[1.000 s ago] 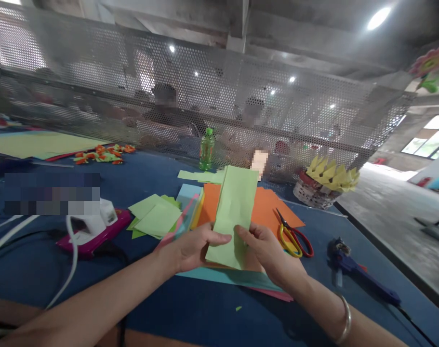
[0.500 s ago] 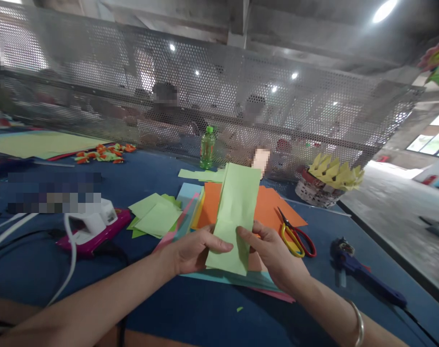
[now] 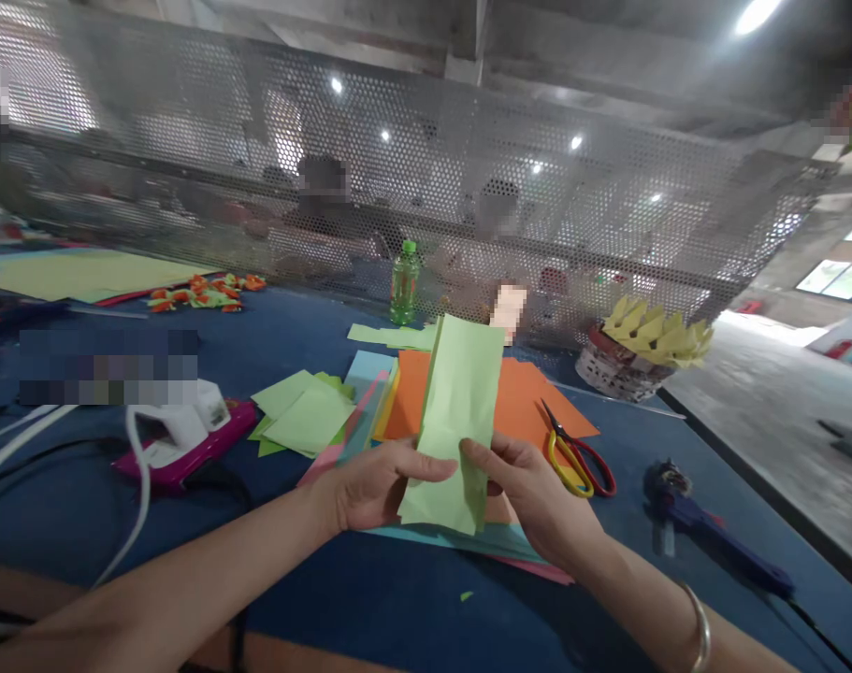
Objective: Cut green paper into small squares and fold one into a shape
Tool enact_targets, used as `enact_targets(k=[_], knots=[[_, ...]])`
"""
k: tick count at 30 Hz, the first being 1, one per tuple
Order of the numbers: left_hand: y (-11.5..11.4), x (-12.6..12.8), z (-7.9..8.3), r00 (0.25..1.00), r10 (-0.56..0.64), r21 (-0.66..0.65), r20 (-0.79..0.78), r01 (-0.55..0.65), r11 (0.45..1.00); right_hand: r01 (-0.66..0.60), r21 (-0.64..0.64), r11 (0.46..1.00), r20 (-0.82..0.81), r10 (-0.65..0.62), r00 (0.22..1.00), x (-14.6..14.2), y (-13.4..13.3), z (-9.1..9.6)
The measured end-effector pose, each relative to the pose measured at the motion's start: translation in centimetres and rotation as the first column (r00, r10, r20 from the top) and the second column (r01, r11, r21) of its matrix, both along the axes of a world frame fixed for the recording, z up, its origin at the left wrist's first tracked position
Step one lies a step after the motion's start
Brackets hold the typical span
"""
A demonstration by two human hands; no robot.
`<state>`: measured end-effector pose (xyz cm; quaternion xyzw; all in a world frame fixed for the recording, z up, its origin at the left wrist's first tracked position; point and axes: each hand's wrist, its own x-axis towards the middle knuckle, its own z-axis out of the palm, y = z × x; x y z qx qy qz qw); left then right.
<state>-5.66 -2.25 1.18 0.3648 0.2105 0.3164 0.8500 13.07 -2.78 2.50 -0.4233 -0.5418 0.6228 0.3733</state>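
Light green paper strips [image 3: 462, 393], stacked a few layers thick, are held up in front of me between both hands. My left hand [image 3: 390, 477] grips the lower left edge, thumb flat across the front and fingers behind. On the lower right edge, my right hand [image 3: 516, 472] pinches the strips between thumb and fingers. Beneath them lies a pile of coloured paper with orange sheets [image 3: 530, 397] on top. Scissors [image 3: 572, 458] with one yellow and one red handle rest on the pile's right side. Light green paper squares [image 3: 306, 416] lie to the left.
A pink and white power strip [image 3: 187, 439] with cables sits at left. At right lie a blue glue gun [image 3: 724, 542] and a pot with yellow paper petals [image 3: 628, 355]. A green bottle [image 3: 404, 285] stands before the perforated metal screen [image 3: 222, 168]; people are behind it.
My left thumb has shifted slightly up and right across the strips. Both hands keep hold of them, and the view has moved only a little.
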Motion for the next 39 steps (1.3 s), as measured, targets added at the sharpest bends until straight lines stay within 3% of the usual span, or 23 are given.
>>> enact_targets(k=[6, 18, 21, 23, 25, 27, 29, 31, 34, 39], knots=[[-0.1, 0.3, 0.1, 0.984, 0.119, -0.025, -0.135, -0.123, 0.992, 0.03, 0.018, 0.999, 0.025, -0.03, 0.999, 0.0, 0.1, -0.3], [-0.3, 0.5, 0.1, 0.983, 0.104, 0.063, -0.148, -0.096, 0.993, 0.046, 0.029, 0.999, 0.111, -0.049, 0.993, -0.4, 0.4, -0.2], [-0.1, 0.4, -0.1, 0.98, 0.133, 0.066, -0.149, -0.125, 0.99, 0.044, 0.121, 0.992, 0.192, -0.067, 0.979, -0.2, 0.6, -0.5], [0.1, 0.3, -0.1, 0.973, 0.174, 0.058, -0.154, -0.167, 0.984, 0.134, 0.312, 0.941, 0.293, -0.229, 0.928, 0.1, 0.5, -0.5], [0.2, 0.3, -0.2, 0.969, 0.198, 0.054, -0.147, -0.192, 0.98, 0.138, 0.574, 0.807, 0.382, -0.413, 0.827, 0.4, 0.2, -0.1], [0.3, 0.3, -0.4, 0.974, 0.19, 0.055, -0.122, -0.184, 0.981, -0.063, 0.758, 0.649, 0.462, -0.468, 0.753, 0.5, -0.3, 0.5], [0.4, 0.3, -0.5, 0.977, 0.19, 0.057, -0.099, -0.185, 0.981, -0.317, 0.797, 0.515, 0.555, -0.414, 0.722, 0.5, -0.8, 1.1], [0.4, 0.4, -0.6, 0.969, 0.221, 0.058, -0.108, -0.215, 0.975, -0.461, 0.779, 0.426, 0.615, -0.376, 0.693, 0.3, -1.2, 1.5], [0.4, 0.5, -0.5, 0.958, 0.253, 0.051, -0.138, -0.248, 0.967, -0.507, 0.765, 0.397, 0.64, -0.385, 0.665, 0.1, -1.3, 1.5], [0.1, 0.6, -0.1, 0.964, 0.207, 0.032, -0.169, -0.205, 0.978, -0.502, 0.737, 0.452, 0.666, -0.365, 0.65, 0.1, -1.0, 0.9]])
